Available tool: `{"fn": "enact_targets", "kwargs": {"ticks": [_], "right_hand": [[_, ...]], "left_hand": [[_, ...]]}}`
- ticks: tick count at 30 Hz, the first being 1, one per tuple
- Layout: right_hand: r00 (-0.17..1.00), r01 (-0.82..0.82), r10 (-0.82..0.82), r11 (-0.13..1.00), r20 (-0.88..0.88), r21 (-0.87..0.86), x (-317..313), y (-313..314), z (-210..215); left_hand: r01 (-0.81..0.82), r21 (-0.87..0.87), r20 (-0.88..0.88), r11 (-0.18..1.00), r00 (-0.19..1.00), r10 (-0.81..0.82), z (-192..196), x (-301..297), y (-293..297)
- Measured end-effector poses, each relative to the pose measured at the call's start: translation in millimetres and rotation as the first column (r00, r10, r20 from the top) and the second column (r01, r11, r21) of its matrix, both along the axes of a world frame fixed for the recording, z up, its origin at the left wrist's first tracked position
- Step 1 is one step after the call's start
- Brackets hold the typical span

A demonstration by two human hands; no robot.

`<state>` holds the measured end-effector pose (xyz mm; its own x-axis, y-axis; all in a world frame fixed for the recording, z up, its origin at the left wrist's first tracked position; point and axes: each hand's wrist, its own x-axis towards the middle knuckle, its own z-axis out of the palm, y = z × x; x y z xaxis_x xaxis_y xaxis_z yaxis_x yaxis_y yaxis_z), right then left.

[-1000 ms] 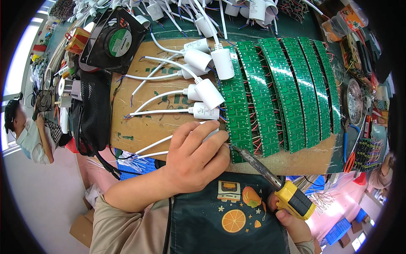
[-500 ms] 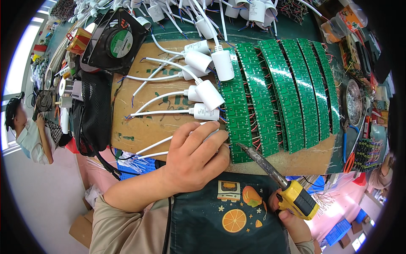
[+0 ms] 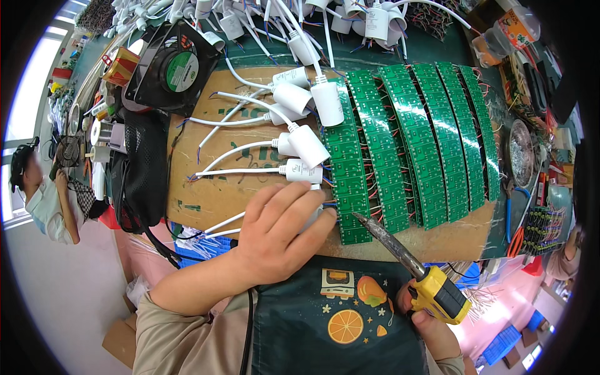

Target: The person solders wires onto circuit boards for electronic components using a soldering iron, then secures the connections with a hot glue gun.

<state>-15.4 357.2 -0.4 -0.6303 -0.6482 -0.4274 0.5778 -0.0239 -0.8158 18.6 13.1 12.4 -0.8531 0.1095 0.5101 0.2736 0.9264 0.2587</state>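
Note:
My left hand (image 3: 284, 228) is closed, palm down, over a white lamp holder (image 3: 314, 215) that its fingers mostly cover. Thin bare-ended wires (image 3: 329, 204) poke out past the fingertips to the edge of the leftmost green circuit board strip (image 3: 347, 162). In my right hand (image 3: 428, 319) is a soldering iron (image 3: 406, 257) with a yellow and black handle. Its tip points up and left, over the lower end of that same strip; contact cannot be made out. Several white lamp holders (image 3: 309, 145) with white cables lie above my left hand, some resting against the strip.
More green board strips (image 3: 431, 147) joined by red wires lie side by side on a brown board (image 3: 206, 209). A black fan (image 3: 178, 65) stands at the far left, and a heap of white lamp holders (image 3: 377, 22) at the back. Blue-handled pliers (image 3: 509, 209) lie at right.
My left hand has shifted slightly left, and the thin wires by its fingertips now show. The soldering iron stays nearly still. The whole view has moved a little.

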Motion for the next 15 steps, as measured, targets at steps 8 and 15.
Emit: {"fn": "enact_targets", "kwargs": {"ticks": [8, 15], "right_hand": [[0.999, 0.017, -0.02, 0.998, -0.034, -0.067, -5, -15, 2], [0.99, 0.122, -0.131, 0.983, -0.06, -0.139, -1, -19, 1]], "left_hand": [[-0.015, -0.039, 0.073, 0.999, 0.997, 0.018, 19, 9, -13], [0.179, -0.173, 0.213, 0.968, 0.967, -0.141, 47, -19, -25]]}}
